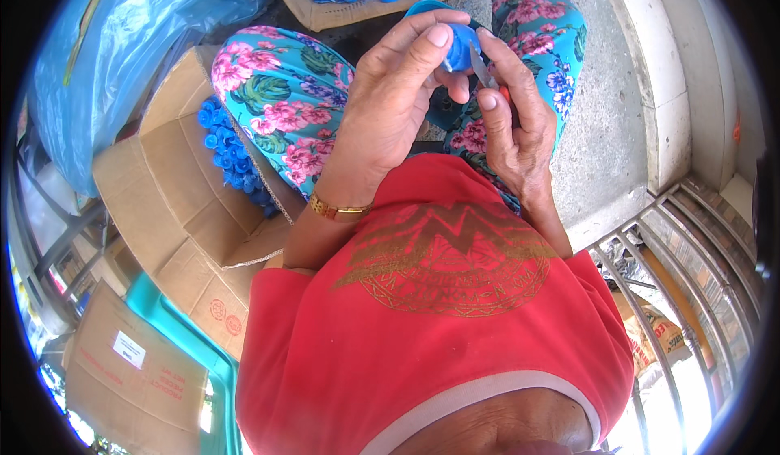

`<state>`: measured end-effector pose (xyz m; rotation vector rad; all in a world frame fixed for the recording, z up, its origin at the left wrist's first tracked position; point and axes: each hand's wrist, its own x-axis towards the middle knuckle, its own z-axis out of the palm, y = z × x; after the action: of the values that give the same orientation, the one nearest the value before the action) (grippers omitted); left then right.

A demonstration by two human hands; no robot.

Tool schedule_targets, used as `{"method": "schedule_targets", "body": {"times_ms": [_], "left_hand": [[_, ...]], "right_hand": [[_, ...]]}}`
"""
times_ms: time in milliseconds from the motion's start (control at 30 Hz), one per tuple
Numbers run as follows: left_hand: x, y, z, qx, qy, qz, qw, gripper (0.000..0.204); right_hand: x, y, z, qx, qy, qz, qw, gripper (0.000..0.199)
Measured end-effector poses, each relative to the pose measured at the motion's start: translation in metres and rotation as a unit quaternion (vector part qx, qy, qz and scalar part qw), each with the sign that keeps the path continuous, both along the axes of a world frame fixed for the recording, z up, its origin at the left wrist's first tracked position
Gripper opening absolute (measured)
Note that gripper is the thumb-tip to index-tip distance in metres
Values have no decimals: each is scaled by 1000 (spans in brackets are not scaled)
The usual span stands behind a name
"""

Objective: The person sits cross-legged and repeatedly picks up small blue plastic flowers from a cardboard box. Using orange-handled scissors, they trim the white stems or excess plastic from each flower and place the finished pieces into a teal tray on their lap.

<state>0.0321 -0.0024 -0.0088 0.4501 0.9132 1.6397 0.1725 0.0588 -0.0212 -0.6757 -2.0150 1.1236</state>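
The left hand [390, 101] holds one blue plastic bottle cap [461, 45] between thumb and forefinger, the fingers closed firmly around it, at about 12 o'clock in the view. The right hand [512, 122] is closed around one small tool with a thin grey metal blade [479, 69] and an orange handle (only a little of the handle shows between the fingers); the blade tip is just beside the cap's rim, and I cannot tell if it touches.

There are two open cardboard boxes with blue caps inside, too many to count. One box [175, 179] lies at 9 o'clock, beside the person's knee, with its flaps spread open and two small red round stamps on the lower flap. The other box [325, 8] is at 12 o'clock, beyond the knees.

One more cardboard box [130, 374], closed, stands at 7 o'clock and has one white rectangular label. A blue plastic bag [122, 41] lies at 10 o'clock. On the left wrist is one gold bracelet [337, 209].
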Motion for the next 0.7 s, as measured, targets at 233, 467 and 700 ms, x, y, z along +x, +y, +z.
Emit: {"method": "schedule_targets", "body": {"times_ms": [233, 467, 700], "left_hand": [[-2, -2, 11, -33, 104, -9, 994, 33], [-2, -4, 13, -46, 98, -18, 994, 34], [-8, -5, 11, -47, 142, -40, 988, 34]], "right_hand": [[2, 0, 4, -16, -1, 7, 1000, 34], [0, 4, -3, -46, 32, 20, 998, 32], [7, 10, 6, -177, 9, 81, 981, 31]]}}
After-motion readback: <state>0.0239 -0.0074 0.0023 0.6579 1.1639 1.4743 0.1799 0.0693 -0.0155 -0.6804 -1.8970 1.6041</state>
